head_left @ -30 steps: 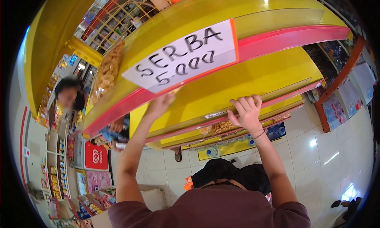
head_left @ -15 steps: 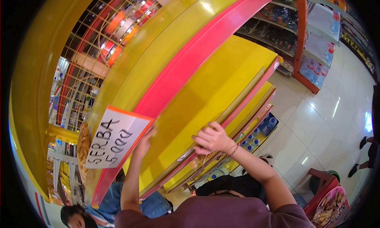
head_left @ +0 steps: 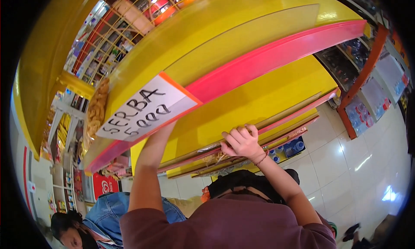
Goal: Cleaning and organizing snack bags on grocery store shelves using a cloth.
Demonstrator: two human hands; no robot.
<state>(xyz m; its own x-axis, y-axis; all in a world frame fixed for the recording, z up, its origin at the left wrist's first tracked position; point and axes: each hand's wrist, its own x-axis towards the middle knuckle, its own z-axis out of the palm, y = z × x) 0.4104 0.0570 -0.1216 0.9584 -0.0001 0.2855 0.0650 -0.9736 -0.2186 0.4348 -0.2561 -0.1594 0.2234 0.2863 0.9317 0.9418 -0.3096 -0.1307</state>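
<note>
My right hand (head_left: 241, 141) is closed, its fingers curled at the pink front edge (head_left: 298, 113) of a lower yellow shelf (head_left: 259, 106). Whether it grips that edge or something small, I cannot tell. My left forearm (head_left: 160, 143) reaches up under the upper shelf's pink edge (head_left: 276, 65). The left hand itself is hidden behind a white card sign (head_left: 145, 108) with an orange border and black handwriting. That sign hangs tilted across the upper shelf's edge. Below my right hand, clear-wrapped packages (head_left: 214, 157) sit on a lower tier.
A bag of brown ring-shaped snacks (head_left: 97, 106) stands at the upper shelf's left end, near a yellow wire grid (head_left: 114, 33). A person in a denim jacket (head_left: 112, 214) is at lower left. Blue-capped bottles (head_left: 295, 146) stand low down; an orange-framed rack (head_left: 363, 84) is at right.
The view has turned, so the shelves lie more level. My left hand has gone from partly visible beside the sign to hidden behind it. My right hand remains curled by the lower shelf's edge.
</note>
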